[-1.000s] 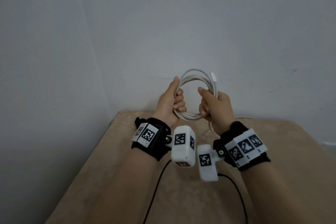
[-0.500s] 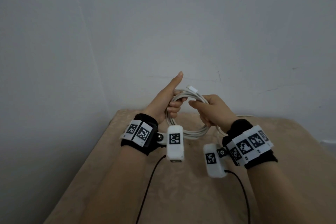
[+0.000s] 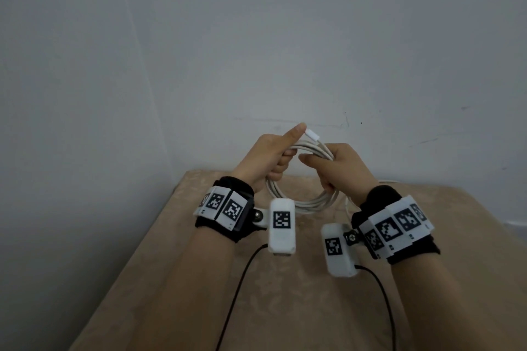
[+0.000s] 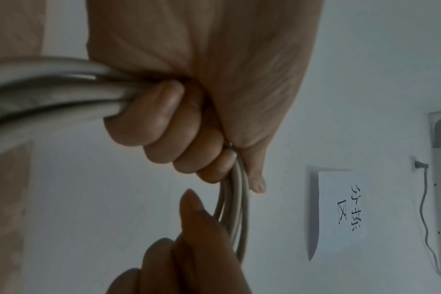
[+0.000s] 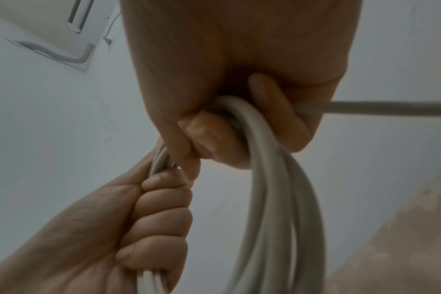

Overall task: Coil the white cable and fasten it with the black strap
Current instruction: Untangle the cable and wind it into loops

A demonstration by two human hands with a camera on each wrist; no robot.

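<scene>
The loops could spring apart or the free end slip loose if either grip eases, since no black strap is visible to bind them. The thin white round cable [image 3: 302, 202] hangs as several neat loops in the air above the beige patterned table [image 3: 285, 308], its small white plug [image 3: 312, 134] poking up beside the left thumb. The left hand [image 3: 268, 157] has its fingers clenched round the bundle with the thumb raised, and the right hand [image 3: 336, 165] grasps the coil's other side.

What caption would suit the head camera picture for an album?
Two hands, left hand and right hand, grip a coiled white cable above a beige table.
</scene>
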